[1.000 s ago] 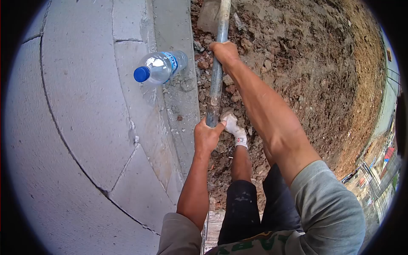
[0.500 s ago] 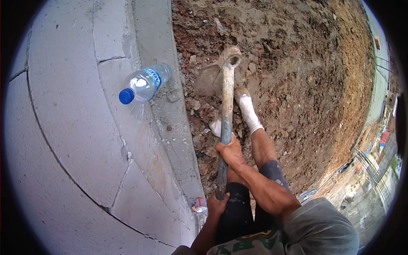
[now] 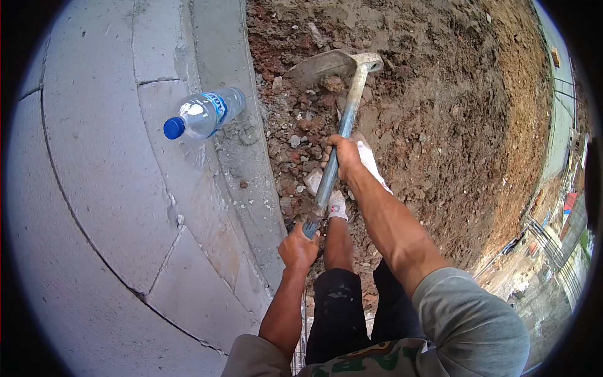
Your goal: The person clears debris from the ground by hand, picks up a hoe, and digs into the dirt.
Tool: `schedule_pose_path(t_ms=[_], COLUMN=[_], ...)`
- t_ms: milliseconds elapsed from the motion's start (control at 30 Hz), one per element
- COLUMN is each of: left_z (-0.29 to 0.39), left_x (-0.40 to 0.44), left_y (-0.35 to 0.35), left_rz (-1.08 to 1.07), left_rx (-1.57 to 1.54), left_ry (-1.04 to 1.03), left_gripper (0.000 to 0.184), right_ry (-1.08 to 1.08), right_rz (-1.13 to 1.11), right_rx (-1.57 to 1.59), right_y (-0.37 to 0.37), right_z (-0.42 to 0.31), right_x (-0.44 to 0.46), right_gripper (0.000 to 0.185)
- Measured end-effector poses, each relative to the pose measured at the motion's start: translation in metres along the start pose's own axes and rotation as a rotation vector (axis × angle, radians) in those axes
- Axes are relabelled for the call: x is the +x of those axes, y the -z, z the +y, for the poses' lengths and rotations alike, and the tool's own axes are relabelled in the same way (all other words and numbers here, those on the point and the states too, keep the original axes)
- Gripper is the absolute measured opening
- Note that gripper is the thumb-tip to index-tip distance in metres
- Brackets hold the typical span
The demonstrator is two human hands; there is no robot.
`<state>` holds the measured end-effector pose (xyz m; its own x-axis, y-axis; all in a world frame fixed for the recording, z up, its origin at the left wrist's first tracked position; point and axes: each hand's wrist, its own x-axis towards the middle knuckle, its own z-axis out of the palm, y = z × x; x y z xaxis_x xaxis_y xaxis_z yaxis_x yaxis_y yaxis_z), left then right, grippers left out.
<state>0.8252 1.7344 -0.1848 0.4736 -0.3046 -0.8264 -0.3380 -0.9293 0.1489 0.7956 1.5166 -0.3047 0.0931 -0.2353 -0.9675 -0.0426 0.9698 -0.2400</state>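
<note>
A hoe (image 3: 327,178) with a pale, worn metal handle slants across the view, its broad muddy blade (image 3: 323,67) over the brown soil at the top centre. My left hand (image 3: 299,249) is wrapped round the lower end of the handle. Farther up, my right hand (image 3: 344,154) grips the middle of the same handle. Crumbled soil and small stones (image 3: 301,135) lie below the blade. The blade's lower edge is close to the soil; whether it touches is unclear.
On the grey block wall (image 3: 107,188) at the left, a clear plastic bottle (image 3: 204,114) with a blue cap lies on its side. My feet in white socks (image 3: 337,205) are on the soil below the handle. Metal bars (image 3: 555,266) and debris show at the far right.
Half a second ago the hoe was nearer my body and more upright. It has moved forward and its blade has turned to the left. Both hands have moved up in view, still gripping.
</note>
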Motion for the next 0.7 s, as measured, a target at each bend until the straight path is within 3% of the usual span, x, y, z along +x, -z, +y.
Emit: schedule_pose_path(t_ms=[167,367,467,567,600,700], left_z=[-0.054,-0.069,-0.105,-0.108,-0.102,-0.048], left_x=[-0.063,-0.122,-0.164,-0.183,-0.18,-0.11], left_y=[-0.007,-0.078,-0.094,-0.09,-0.088,-0.078], left_rz=[-0.185,-0.144,-0.251,-0.277,-0.24,-0.046], left_rx=[-0.061,-0.13,-0.248,-0.324,-0.319,-0.349], left_ry=[0.046,0.115,0.157,0.175,0.182,0.135], left_gripper=[0.045,0.045,0.044,0.039,0.039,0.038], right_ry=[-0.097,-0.156,-0.163,0.01,-0.076,0.075], right_rz=[0.185,0.103,0.15,0.103,0.053,-0.046], right_rx=[-0.136,-0.195,-0.427,-0.433,-0.376,-0.304], right_y=[0.021,0.068,0.096,0.083,0.08,0.027], right_z=[0.082,0.107,0.15,0.133,0.12,0.036], right_x=[-0.038,-0.07,-0.107,-0.146,-0.142,-0.125], right_gripper=[0.018,0.026,0.03,0.03,0.03,0.024])
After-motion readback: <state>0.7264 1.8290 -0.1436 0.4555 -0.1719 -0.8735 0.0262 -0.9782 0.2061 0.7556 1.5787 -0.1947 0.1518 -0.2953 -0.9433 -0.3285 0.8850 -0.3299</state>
